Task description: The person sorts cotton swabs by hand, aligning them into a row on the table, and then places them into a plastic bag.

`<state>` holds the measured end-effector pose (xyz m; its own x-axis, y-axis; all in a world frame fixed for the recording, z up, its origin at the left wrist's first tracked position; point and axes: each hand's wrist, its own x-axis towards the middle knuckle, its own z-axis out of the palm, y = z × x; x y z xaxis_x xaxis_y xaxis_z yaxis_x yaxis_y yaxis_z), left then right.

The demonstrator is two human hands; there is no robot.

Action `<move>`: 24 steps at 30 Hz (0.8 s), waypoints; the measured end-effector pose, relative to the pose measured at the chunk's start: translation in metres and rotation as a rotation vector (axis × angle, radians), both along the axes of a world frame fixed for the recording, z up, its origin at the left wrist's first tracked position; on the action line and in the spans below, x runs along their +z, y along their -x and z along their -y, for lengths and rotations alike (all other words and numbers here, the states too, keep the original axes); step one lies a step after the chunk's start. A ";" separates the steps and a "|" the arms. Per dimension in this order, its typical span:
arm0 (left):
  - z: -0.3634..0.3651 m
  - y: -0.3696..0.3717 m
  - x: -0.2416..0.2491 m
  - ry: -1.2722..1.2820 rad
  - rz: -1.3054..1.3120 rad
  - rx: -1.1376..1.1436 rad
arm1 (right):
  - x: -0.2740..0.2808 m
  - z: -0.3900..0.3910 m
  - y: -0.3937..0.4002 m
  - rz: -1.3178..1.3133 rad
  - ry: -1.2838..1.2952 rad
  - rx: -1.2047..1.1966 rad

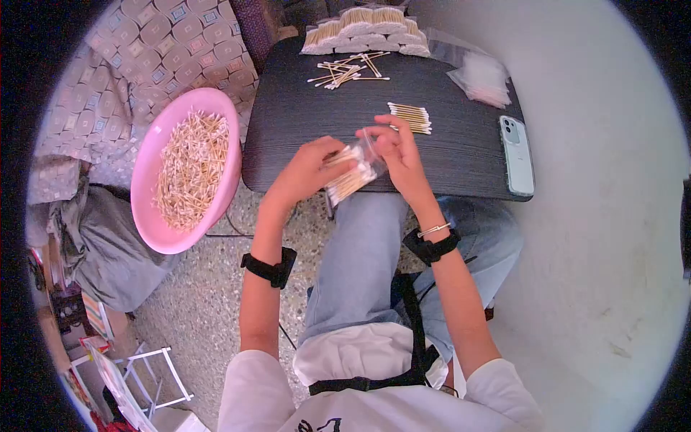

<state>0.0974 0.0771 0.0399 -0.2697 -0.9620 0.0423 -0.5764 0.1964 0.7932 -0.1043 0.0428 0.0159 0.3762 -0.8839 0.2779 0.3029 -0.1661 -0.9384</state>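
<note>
My left hand (312, 170) is closed around a clear plastic bag of cotton swabs (350, 180), held tilted over the near edge of the dark table (288, 129). At the bag's upper right end, the loose clear plastic reaches my right hand (402, 156). Its fingers are partly curled there, and whether they pinch the plastic I cannot make out. Just beyond my right fingers lies a neat row of cotton swabs (410, 117) on the table. Farther back is a loose, crisscrossed scatter of cotton swabs (349, 70).
A pink basin (232, 165) full of loose swabs stands left of the table. Filled swab bags (367, 30) are stacked at the back edge. Empty clear bags (481, 78) lie at the back right, and a phone (516, 155) rests near the right edge beside the wall.
</note>
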 end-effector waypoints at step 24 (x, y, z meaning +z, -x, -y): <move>0.013 0.047 -0.036 -0.079 -1.023 0.318 | -0.008 0.007 -0.001 -0.011 -0.016 -0.006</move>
